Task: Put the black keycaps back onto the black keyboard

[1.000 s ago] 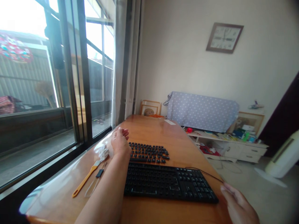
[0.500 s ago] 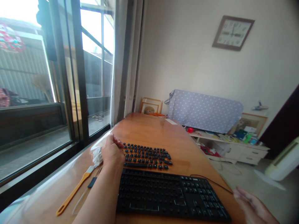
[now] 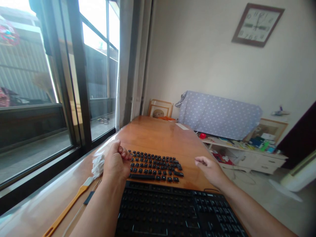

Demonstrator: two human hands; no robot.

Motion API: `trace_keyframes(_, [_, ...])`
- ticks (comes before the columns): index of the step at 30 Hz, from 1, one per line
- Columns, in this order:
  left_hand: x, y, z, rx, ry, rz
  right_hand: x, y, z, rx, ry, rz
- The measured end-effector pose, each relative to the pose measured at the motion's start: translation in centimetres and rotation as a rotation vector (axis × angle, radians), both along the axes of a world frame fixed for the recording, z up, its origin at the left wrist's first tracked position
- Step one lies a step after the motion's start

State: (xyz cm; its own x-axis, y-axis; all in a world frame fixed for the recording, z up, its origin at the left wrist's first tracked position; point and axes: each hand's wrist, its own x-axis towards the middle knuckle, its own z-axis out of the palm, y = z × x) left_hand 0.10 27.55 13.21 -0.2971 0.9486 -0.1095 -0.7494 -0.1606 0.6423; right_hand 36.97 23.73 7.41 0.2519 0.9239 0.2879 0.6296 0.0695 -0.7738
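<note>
My left hand (image 3: 118,161) is at the left end of several rows of loose black keycaps (image 3: 154,163) on the table. Its fingers are curled closed, and whatever they may hold is hidden. To the right of the keycaps, my right hand (image 3: 209,169) is above the table, fingers loosely bent with a gap at the thumb and nothing visible in them. Nearest me lies a black keyboard (image 3: 158,207); its main section is bare of caps, while the number pad (image 3: 217,207) still has keys. A long black space bar (image 3: 142,176) lies in the closest keycap row.
Left of my left forearm are a crumpled white tissue (image 3: 98,164), an orange-handled brush (image 3: 67,205) and a thin tool with a dark grip (image 3: 89,197). The wooden table (image 3: 160,135) runs along a window. A cloth-covered object (image 3: 219,115) stands on a cabinet (image 3: 256,161).
My right hand has come in from the lower right edge to beside the keycaps. My left hand stays curled near their left end. The view has shifted slightly.
</note>
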Motion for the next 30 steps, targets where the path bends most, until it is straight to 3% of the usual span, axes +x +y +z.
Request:
trace_keyframes(5, [-0.1,-0.1,0.1,-0.043,0.0,-0.001,-1.0,4.7,-1.6,-0.143,-0.034,0.048])
trace_keyframes(12, [-0.4,-0.1,0.2,-0.063,0.013,-0.013,-0.5,7.9,-3.2,-0.369,-0.108,0.055])
trace_keyframes(19, [-0.4,0.0,0.1,-0.081,0.001,-0.005,0.3,8.7,-3.5,-0.433,-0.186,0.079])
trace_keyframes(30, [-0.3,0.1,0.0,-0.096,-0.023,0.007,1.2,8.8,-4.7,-0.399,-0.239,0.059])
